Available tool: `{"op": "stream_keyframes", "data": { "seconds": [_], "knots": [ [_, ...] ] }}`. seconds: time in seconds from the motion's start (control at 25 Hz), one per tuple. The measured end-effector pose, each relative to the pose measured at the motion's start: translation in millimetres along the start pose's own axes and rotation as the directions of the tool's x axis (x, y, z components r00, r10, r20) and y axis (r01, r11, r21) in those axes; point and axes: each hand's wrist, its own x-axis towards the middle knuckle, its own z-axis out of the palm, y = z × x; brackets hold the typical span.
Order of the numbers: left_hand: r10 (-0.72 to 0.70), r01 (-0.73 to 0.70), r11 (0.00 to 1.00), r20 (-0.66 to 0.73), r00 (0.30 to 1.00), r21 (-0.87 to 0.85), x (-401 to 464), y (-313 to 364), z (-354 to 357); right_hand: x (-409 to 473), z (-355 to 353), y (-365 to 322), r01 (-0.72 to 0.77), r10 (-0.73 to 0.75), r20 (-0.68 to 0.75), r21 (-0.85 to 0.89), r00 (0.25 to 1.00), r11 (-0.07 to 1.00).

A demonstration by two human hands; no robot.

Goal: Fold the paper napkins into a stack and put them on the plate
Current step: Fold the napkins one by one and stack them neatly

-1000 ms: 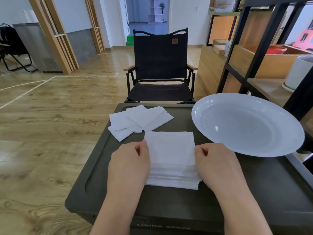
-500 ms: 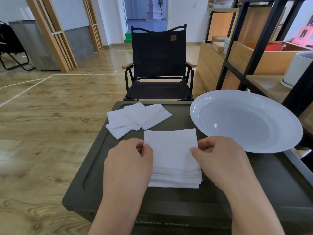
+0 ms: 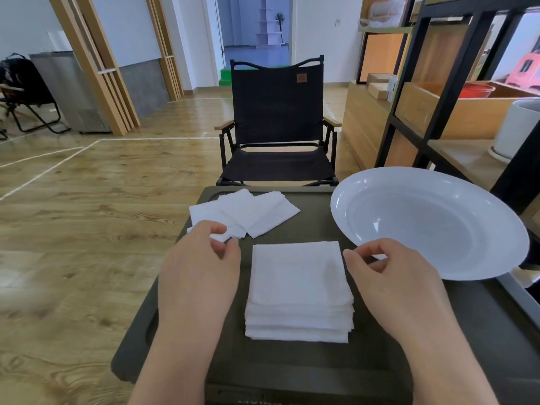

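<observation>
White paper is what I see most: a neat square stack of folded white paper napkins [image 3: 299,290] sits on the dark green bench [image 3: 292,372], right between my two hands.

My left hand [image 3: 198,273] is just beside the stack's left edge and not touching it. Its fingers are loosely curled, thumb near the fingertips, and I see nothing pinched in it. My right hand [image 3: 391,282] is just beside the stack's right edge. Its fingers are curled loosely too and hold nothing, as far as I can tell.

Past my left hand's fingertips lies a loose pile of white paper napkins [image 3: 245,213], spread out and overlapping, still not on the stack. My left hand is the nearer one to that pile.

Past my right hand sits the big round white plate [image 3: 432,223], with nothing on it. My right hand is the nearer one to it.

I think the next job is either to take one more napkin from the loose pile with my left hand, or to grip the stack from both sides and carry it right, onto the plate. The stack is nearly square, so side grips fit.
</observation>
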Motion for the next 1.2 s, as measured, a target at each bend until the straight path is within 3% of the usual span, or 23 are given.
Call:
{"op": "stream_keyframes", "data": {
  "seconds": [0.04, 0.12, 0.2, 0.28, 0.44, 0.6, 0.64, 0.72, 0.84, 0.96, 1.08, 1.2],
  "knots": [
    [0.055, -0.055, 0.998, 0.002, 0.998, -0.008, 16, 4, 6, 0, -2, -2, 0.012, -0.012, -0.023, 0.016, 1.000, 1.000],
    [0.208, -0.212, 0.977, 0.145, 0.967, 0.016, 47, 15, 28, 1, -5, -4, 0.029, -0.027, -0.040, 0.049, 0.999, 0.998],
    [0.315, -0.374, 0.922, 0.367, 0.875, 0.101, 71, 21, 54, 2, -8, -4, 0.045, -0.042, -0.043, 0.073, 0.998, 0.996],
    [0.335, -0.462, 0.866, 0.462, 0.821, 0.193, 82, 18, 74, 3, -10, -2, 0.056, -0.050, -0.056, 0.111, 0.997, 0.992],
    [0.417, -0.518, 0.812, 0.354, 0.837, 0.268, 80, 13, 83, 5, -12, -1, 0.073, -0.059, -0.090, 0.163, 0.994, 0.984],
    [0.492, -0.491, 0.870, 0.100, 0.865, -0.043, 62, 25, 20, 1, -10, -7, 0.191, -0.171, -0.110, 0.216, 0.979, 0.958],
    [0.535, -0.528, 0.843, 0.073, 0.841, -0.102, 50, 28, 0, -1, -10, -11, 0.246, -0.230, -0.091, 0.242, 0.969, 0.939],
    [0.603, -0.567, 0.792, 0.146, 0.784, -0.224, 18, 32, -31, -6, -10, -17, 0.342, -0.347, -0.028, 0.261, 0.938, 0.903],
    [0.595, -0.407, 0.760, 0.291, 0.749, -0.507, -24, 32, -41, -11, -12, -20, 0.374, -0.451, 0.103, 0.413, 0.887, 0.830],
    [0.399, -0.052, 0.669, 0.299, 0.867, -0.742, -30, 26, -31, -12, -14, -20, 0.152, -0.370, 0.188, 0.680, 0.910, 0.717],
    [0.344, 0.237, 0.593, 0.508, 0.790, -0.769, -28, 21, -19, -10, -5, -17, -0.033, -0.189, 0.214, 0.741, 0.958, 0.671],
    [0.168, 0.420, 0.527, 0.575, 0.801, -0.739, -26, 18, -6, -7, 1, -17, -0.063, -0.129, 0.220, 0.695, 0.967, 0.716]
  ]
}}
